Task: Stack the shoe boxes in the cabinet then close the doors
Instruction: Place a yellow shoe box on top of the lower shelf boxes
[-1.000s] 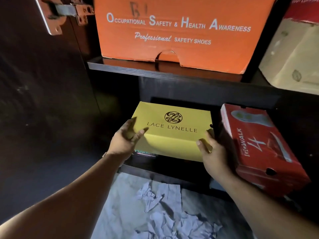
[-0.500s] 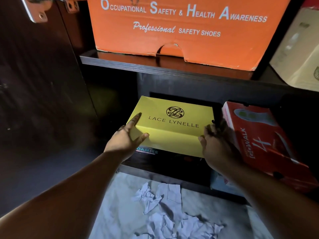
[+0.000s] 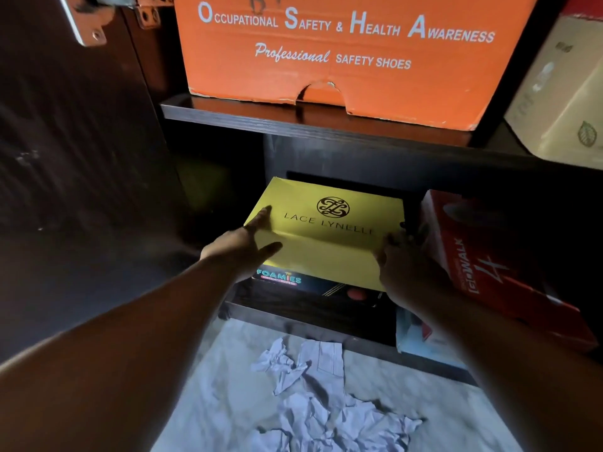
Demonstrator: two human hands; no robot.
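Upper shelf (image 3: 293, 120): orange safety-shoe box (image 3: 342, 50), beige box (image 3: 561, 93) right. Lower shelf (image 3: 310, 308): dark Foamies box (image 3: 293, 282). Floor (image 3: 228, 370): crumpled paper (image 3: 326, 409) near.

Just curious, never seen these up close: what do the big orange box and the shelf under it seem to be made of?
The orange box looks like matte printed cardboard: its lower edge is frayed and torn pale around the cut-out notch. The shelf looks like dark wood or wood-look board with a faint sheen; which one, I cannot tell.
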